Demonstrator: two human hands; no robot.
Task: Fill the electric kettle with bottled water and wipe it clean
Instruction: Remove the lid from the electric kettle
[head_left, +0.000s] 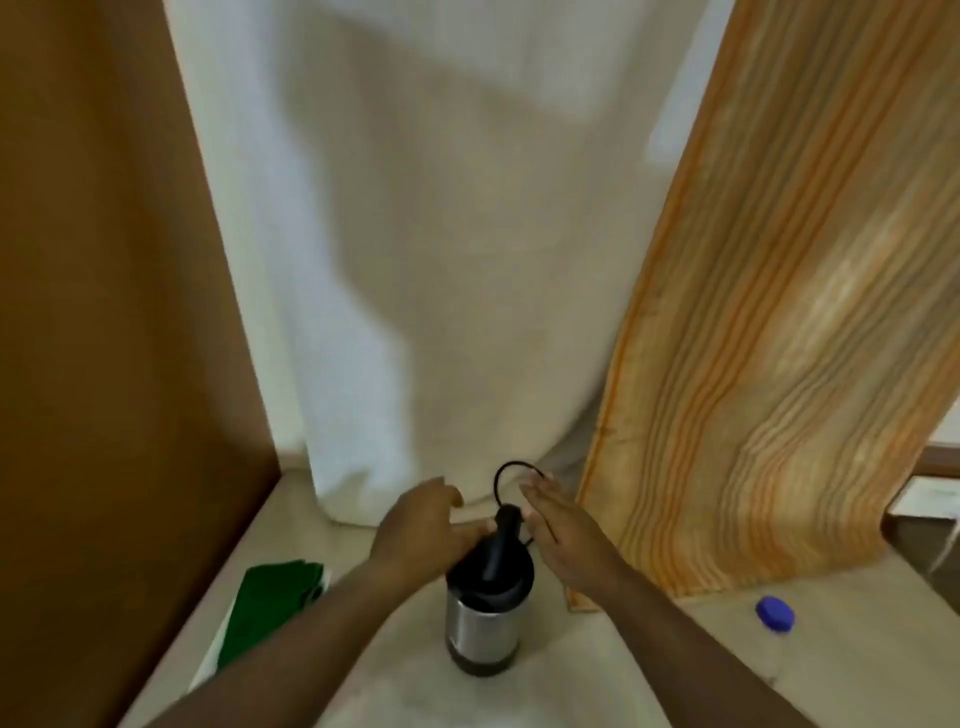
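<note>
A steel electric kettle (480, 631) with a black lid and black handle stands on the pale counter (649, 670), low in the middle of the view. Its black cord (506, 470) loops up behind it. My left hand (423, 525) hovers at the kettle's top left, fingers curled loosely, thumb close to the handle's end. My right hand (558, 530) is flat and spread at the top right, beside the handle. Neither hand clearly grips anything. A green cloth (270, 603) lies folded to the left. A blue bottle cap (775, 614) lies to the right. No bottle is in sight.
A white curtain (415, 260) hangs behind the kettle, with an orange striped curtain (779, 338) draped onto the counter at right. A brown panel (104, 312) walls off the left side. A white object (924, 499) sits at the far right edge.
</note>
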